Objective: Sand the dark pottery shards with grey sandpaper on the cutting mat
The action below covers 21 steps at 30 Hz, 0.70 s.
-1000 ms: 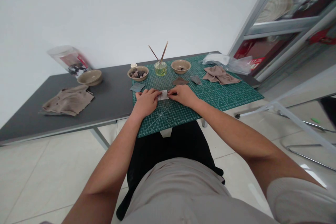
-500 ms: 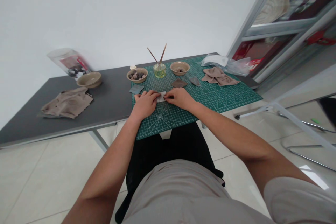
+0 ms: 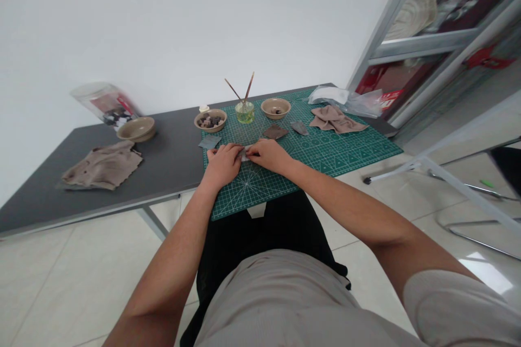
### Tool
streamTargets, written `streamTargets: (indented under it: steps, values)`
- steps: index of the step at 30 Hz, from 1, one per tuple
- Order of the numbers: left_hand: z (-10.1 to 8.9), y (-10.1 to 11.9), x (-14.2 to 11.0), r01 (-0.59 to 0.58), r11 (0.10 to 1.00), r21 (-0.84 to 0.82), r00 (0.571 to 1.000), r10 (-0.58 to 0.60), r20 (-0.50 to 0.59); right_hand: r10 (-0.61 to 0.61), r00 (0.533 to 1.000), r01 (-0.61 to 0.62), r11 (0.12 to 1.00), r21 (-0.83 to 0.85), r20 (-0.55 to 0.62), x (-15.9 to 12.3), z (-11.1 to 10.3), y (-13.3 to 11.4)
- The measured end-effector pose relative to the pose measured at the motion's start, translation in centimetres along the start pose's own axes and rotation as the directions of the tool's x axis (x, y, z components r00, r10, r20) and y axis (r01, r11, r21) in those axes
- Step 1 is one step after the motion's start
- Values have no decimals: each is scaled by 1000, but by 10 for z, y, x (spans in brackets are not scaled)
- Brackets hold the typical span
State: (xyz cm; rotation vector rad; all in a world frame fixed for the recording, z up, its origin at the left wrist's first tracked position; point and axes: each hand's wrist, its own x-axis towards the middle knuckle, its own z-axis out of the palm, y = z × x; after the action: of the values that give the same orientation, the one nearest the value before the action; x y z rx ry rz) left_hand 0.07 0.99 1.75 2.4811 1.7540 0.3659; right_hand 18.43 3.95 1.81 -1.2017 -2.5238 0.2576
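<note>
I see the small pale piece (image 3: pixel 244 156) on the green mat (image 3: pixel 232 193), likely light, thin and easily creased, best pinched at its edges; left hand (image 3: pixel 225 164) and right hand (image 3: pixel 268 155) each grip one end.

"Where could your fingers slide across?"

"Right of my right hand (image 3: pixel 264 156), over the bare near stretch of green mat (image 3: pixel 337 153), short of the crumpled cloth (image 3: pixel 334 121). Leftward, the dark tabletop (image 3: pixel 171 154) opens before the spread cloth (image 3: pixel 106 165)."

"And the far side?"

"Narrow. The jar (image 3: pixel 245 114) stands between the lump-filled bowl (image 3: pixel 210 129) and the right bowl (image 3: pixel 275 116), its sticks (image 3: pixel 248 87) jutting above the rims. Behind them, the wall (image 3: pixel 183 27) stops me."
</note>
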Motion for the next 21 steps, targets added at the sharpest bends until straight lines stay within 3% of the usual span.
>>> streamTargets:
  steps: [8, 14, 21]
  values:
    - [3, -4, 0, -20, 1000, -15, 999, 20, -25, 55, 998, -55, 998, -22, 6, 0, -9, 15]
    - [3, -4, 0, -23, 1000, -10, 999, 23, -23, 56, 998, -56, 998, -38, 5, 16, -2, 3]
    - [3, -5, 0, -32, 999, -5, 999, 31, -21, -2, 1000, 1, 1000, 15, 24, -3, -4, 0]
